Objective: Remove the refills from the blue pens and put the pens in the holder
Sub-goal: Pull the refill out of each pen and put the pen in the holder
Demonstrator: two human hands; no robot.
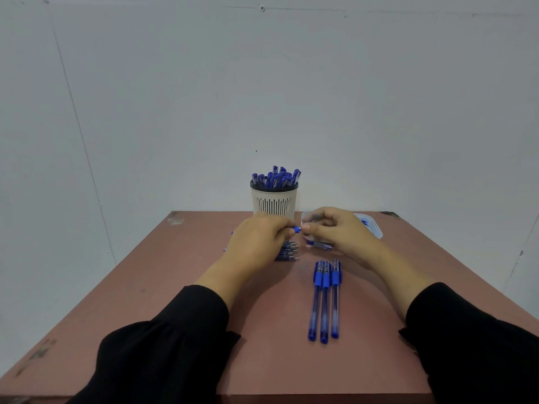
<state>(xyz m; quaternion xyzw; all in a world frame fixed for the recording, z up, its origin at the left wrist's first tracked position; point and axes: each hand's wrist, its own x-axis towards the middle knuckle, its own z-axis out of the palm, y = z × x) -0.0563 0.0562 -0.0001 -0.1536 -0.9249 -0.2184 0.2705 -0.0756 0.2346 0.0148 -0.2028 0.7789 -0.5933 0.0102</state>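
From the head view, the left hand (258, 239) clenched a blue pen (295, 229) over the bench (175, 287), and the right hand (335, 231) pinched its blue end. Three pens (324, 301) lay nearer; the holder (274, 201) stood behind, full of pens.

A reddish-brown table (163, 287), scuffed at its far corners, is set against a plain white wall (262, 97). A clear plastic tray (374, 228) is seen at the far right.

Reddish table (175, 287) bears holder (274, 201), three pens (324, 298), tray (374, 228).
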